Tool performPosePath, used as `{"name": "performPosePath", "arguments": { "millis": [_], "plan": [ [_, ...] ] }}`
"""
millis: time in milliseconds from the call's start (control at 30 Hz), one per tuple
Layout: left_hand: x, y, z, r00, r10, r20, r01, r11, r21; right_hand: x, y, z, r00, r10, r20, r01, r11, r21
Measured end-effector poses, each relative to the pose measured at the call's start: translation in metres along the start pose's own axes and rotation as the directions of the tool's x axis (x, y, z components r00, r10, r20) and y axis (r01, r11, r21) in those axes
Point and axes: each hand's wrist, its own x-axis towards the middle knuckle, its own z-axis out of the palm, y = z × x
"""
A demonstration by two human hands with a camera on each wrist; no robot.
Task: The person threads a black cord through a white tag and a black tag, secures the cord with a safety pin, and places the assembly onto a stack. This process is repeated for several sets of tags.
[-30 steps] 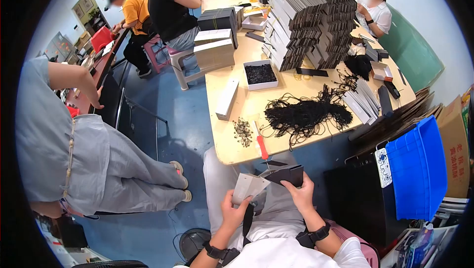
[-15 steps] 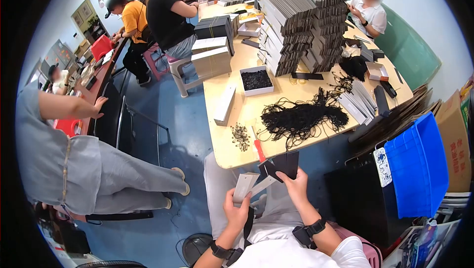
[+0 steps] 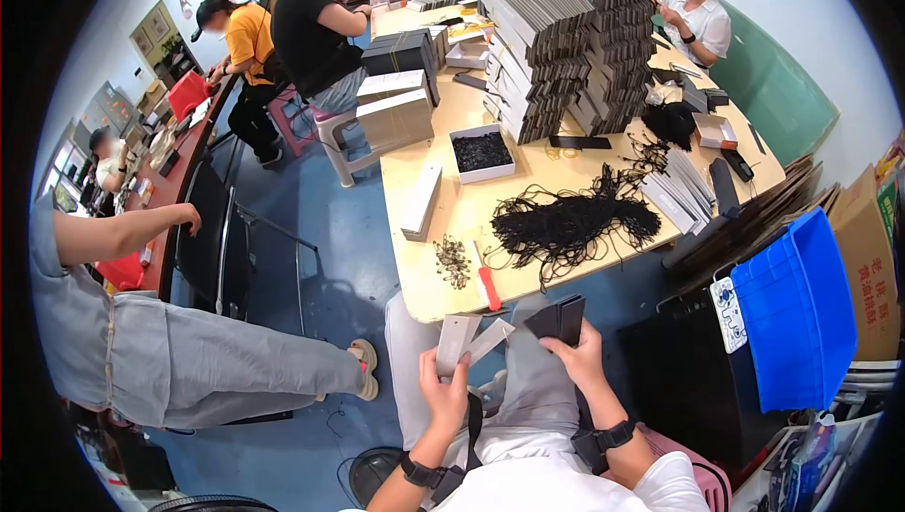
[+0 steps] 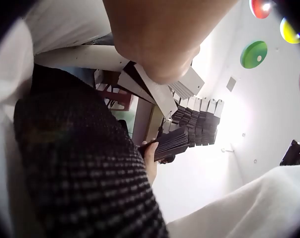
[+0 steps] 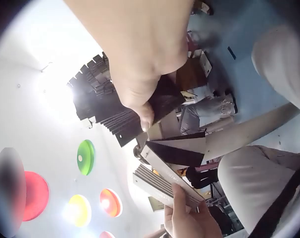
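Note:
In front of my lap, my left hand point(image 3: 443, 394) grips a small stack of pale grey tags point(image 3: 456, 338) between thumb and fingers. One grey tag point(image 3: 492, 336) slants out from that stack to the right. My right hand point(image 3: 581, 361) holds a fanned bunch of black tags point(image 3: 567, 320), its thumb on the near side. The two bunches are apart in the head view. From the right wrist, the left-hand stack point(image 5: 152, 183) shows several layers, with a hole near the end of a tag.
On the table point(image 3: 419, 278) ahead lie a heap of black cords point(image 3: 566, 229), small pins point(image 3: 452, 262), a red-handled tool point(image 3: 488, 288) and a white box of black bits point(image 3: 483, 154). Tall tag stacks point(image 3: 556, 50) rise behind. A blue bin point(image 3: 801, 314) stands right; a person point(image 3: 198, 347) stands left.
The tags in my two hands overlapped earlier and are now apart. The black tags have turned and fanned out in my right hand. The standing person at left has shifted.

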Motion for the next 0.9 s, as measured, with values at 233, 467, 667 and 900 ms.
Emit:
{"name": "performPosePath", "arguments": {
  "millis": [233, 467, 667, 900],
  "plan": [
    [0.004, 0.001, -0.008, 0.973, -0.205, 0.104, 0.218, 0.966, -0.139, -0.015, 0.004, 0.001, 0.997, -0.006, 0.073, 0.029, 0.948, -0.316],
    [-0.004, -0.001, -0.020, 0.943, -0.239, 0.230, 0.303, 0.903, -0.305, -0.009, 0.017, 0.006, 0.990, -0.091, 0.109, 0.122, 0.938, -0.324],
    [-0.016, -0.014, -0.028, 0.941, -0.203, 0.271, 0.280, 0.916, -0.286, -0.006, 0.018, 0.007, 0.989, -0.108, 0.102, 0.138, 0.919, -0.369],
    [-0.013, -0.006, -0.022, 0.962, -0.036, 0.270, 0.066, 0.993, -0.101, -0.006, 0.025, 0.004, 0.989, -0.128, 0.070, 0.145, 0.931, -0.335]
  ]
}}
